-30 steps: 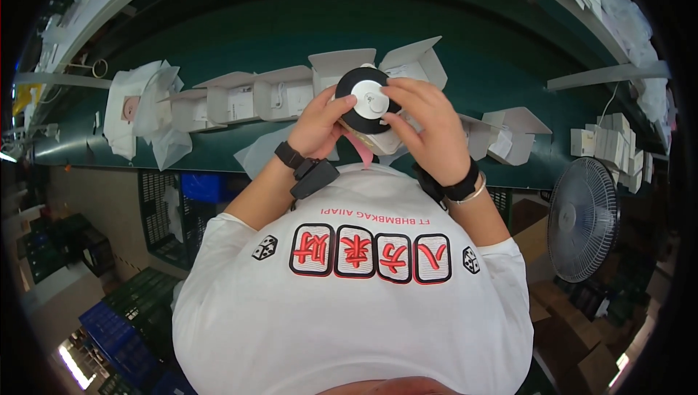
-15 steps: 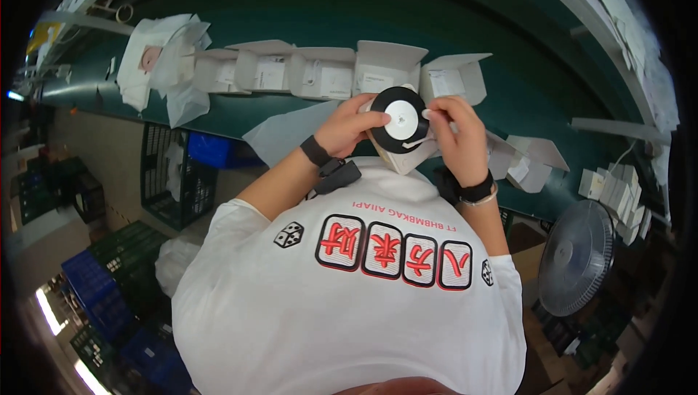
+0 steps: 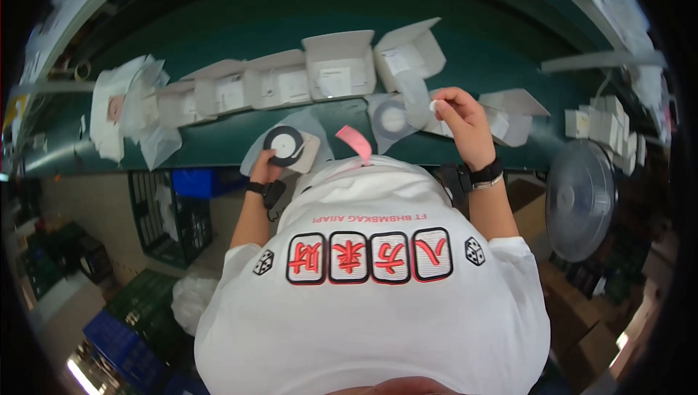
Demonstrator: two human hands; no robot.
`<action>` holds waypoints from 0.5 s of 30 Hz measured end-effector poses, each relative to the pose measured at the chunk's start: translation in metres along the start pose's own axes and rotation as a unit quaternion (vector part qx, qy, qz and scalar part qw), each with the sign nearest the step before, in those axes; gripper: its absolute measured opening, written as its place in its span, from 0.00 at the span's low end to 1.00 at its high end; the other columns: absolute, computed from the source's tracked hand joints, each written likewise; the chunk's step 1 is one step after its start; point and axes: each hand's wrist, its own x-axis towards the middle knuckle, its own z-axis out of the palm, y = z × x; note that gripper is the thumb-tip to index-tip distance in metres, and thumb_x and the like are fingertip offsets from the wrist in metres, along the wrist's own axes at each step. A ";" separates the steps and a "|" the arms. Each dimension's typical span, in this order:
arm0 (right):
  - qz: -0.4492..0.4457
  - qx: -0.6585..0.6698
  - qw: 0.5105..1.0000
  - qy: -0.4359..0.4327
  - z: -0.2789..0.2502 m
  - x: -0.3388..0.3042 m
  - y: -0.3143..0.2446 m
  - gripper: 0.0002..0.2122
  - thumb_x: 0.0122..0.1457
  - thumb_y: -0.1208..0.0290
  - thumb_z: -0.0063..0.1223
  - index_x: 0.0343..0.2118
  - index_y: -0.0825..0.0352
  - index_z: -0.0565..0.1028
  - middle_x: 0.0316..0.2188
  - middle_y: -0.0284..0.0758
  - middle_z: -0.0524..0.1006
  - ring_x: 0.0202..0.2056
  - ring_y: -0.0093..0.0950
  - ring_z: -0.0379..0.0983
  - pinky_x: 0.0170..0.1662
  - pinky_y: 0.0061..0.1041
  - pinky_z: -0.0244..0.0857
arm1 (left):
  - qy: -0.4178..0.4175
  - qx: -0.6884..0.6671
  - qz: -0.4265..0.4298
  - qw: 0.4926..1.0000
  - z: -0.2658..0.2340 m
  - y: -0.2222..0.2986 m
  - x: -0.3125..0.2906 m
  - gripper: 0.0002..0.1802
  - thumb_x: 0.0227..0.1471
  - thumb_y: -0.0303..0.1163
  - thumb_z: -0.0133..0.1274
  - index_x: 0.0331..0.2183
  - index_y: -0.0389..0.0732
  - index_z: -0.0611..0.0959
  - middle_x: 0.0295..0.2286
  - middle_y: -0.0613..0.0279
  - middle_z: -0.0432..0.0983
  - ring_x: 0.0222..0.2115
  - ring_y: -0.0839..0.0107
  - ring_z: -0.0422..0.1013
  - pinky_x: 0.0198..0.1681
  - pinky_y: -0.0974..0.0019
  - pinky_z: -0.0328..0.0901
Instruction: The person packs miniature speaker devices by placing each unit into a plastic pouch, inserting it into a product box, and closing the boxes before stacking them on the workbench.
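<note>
My left hand (image 3: 267, 169) grips a record-player-shaped device (image 3: 309, 153) by its left side, thumb on the black disc with a white centre. It is at the bench's near edge, over a translucent plastic sheet (image 3: 320, 128). Off to the right, my right hand (image 3: 467, 122) is raised, thumb and forefinger pinching a small white piece (image 3: 435, 106) whose kind I cannot make out. Just left of those fingers stands a translucent plastic bag (image 3: 414, 97). A pale round thing (image 3: 393, 118) in clear wrapping lies beside it. Between my hands is a pink strip (image 3: 355, 140).
Open white boxes (image 3: 338, 78) holding papers line the green bench (image 3: 291, 17). A white package in plastic (image 3: 109, 111) sits at the left end. Small white cartons (image 3: 611, 126) are stacked at right, near a fan (image 3: 580, 198). Crates (image 3: 171, 209) stand below left.
My left hand has carried the device leftward from my chest to the bench edge. My right hand has left it and moved right. The pink strip and wrapped round thing now show.
</note>
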 end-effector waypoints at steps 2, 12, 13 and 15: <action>-0.011 0.000 0.997 0.070 -0.027 -0.011 0.000 0.05 0.63 0.76 0.50 0.40 0.68 0.75 0.33 0.27 0.74 0.33 0.17 0.67 0.40 0.16 0.62 | -0.020 0.001 0.055 0.998 0.011 0.002 0.000 0.33 0.49 0.29 0.50 0.57 0.32 0.66 0.54 0.49 0.68 0.56 0.54 0.65 0.62 0.50 0.58; -0.007 0.249 0.936 0.250 -0.113 -0.065 0.012 0.07 0.65 0.75 0.49 0.44 0.68 0.73 0.32 0.30 0.75 0.33 0.21 0.71 0.39 0.20 0.67 | -0.170 0.065 -0.040 0.982 0.221 0.041 -0.038 0.32 0.52 0.33 0.49 0.58 0.35 0.66 0.54 0.50 0.68 0.55 0.58 0.66 0.60 0.54 0.61; -0.007 0.250 0.936 0.249 -0.108 -0.065 0.009 0.07 0.65 0.75 0.49 0.44 0.68 0.73 0.32 0.30 0.75 0.33 0.21 0.71 0.39 0.20 0.67 | -0.169 0.066 -0.039 0.983 0.248 0.041 -0.041 0.32 0.52 0.33 0.49 0.58 0.35 0.66 0.54 0.50 0.68 0.55 0.58 0.66 0.60 0.54 0.61; -0.017 0.243 0.954 0.176 -0.102 -0.061 -0.005 0.07 0.65 0.75 0.49 0.44 0.68 0.73 0.33 0.31 0.75 0.33 0.21 0.72 0.40 0.21 0.68 | -0.171 0.148 -0.093 0.970 0.298 0.031 -0.050 0.32 0.52 0.34 0.50 0.58 0.35 0.66 0.53 0.52 0.69 0.54 0.60 0.67 0.59 0.56 0.62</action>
